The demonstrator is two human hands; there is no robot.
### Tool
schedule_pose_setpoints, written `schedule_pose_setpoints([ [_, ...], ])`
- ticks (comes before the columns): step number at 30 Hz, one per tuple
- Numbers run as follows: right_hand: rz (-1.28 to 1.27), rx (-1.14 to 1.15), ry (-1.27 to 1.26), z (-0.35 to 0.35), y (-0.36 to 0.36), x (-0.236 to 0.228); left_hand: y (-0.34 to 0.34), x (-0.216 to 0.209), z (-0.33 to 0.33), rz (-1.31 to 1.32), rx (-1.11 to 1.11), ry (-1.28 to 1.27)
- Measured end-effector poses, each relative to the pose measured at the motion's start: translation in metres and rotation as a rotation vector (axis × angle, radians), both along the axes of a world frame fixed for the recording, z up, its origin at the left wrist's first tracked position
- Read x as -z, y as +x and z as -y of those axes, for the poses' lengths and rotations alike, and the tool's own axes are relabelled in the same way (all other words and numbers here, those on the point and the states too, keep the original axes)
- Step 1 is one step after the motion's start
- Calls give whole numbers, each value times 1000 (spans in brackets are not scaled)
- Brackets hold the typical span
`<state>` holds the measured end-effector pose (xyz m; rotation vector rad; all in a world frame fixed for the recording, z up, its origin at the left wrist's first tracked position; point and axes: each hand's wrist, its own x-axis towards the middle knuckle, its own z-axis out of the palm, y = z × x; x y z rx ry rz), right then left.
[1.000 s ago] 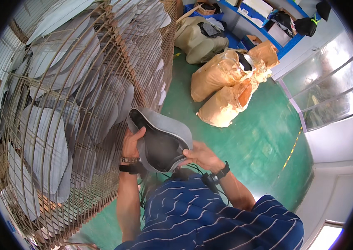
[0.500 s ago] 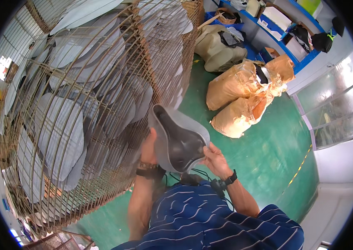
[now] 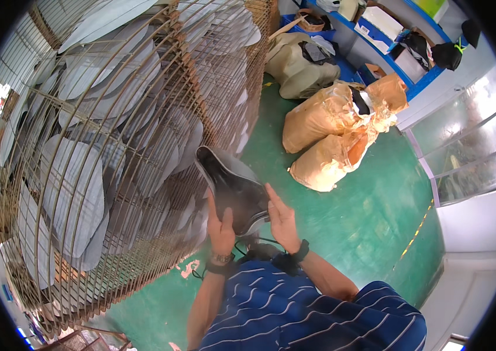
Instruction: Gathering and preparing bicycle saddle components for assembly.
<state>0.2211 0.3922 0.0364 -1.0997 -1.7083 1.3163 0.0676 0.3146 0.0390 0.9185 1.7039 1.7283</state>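
In front of my body I hold a dark, glossy bicycle saddle cover [image 3: 231,190], with a narrow nose toward the upper left and a grey margin along its edge. My left hand [image 3: 221,230] grips its left side near the wide end, thumb over the dark surface. At the opposite side, my right hand [image 3: 283,221] is closed on the edge, fingers pointing up along it. The undersides of both grips are hidden. Just left of the cover stands a wire rack [image 3: 192,93] stacked with several flat grey rounded sheets [image 3: 72,193].
Brown paper sacks [image 3: 318,120] stand on the green floor [image 3: 347,234] ahead to the right. A beige sack [image 3: 298,67] leans behind them. Blue shelves [image 3: 371,44] with boxes line the back wall. A glazed panel [image 3: 470,152] is at the right.
The cover has shifted slightly left and down and turned to a different tilt. My left thumb now lies over its dark surface, and my right hand has moved up along its edge.
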Motion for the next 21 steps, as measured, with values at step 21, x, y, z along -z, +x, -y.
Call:
schedule_pose_setpoints([
  [21,155,-160,93,-40,-8,-23,-6,8,13,-5,139,-31],
])
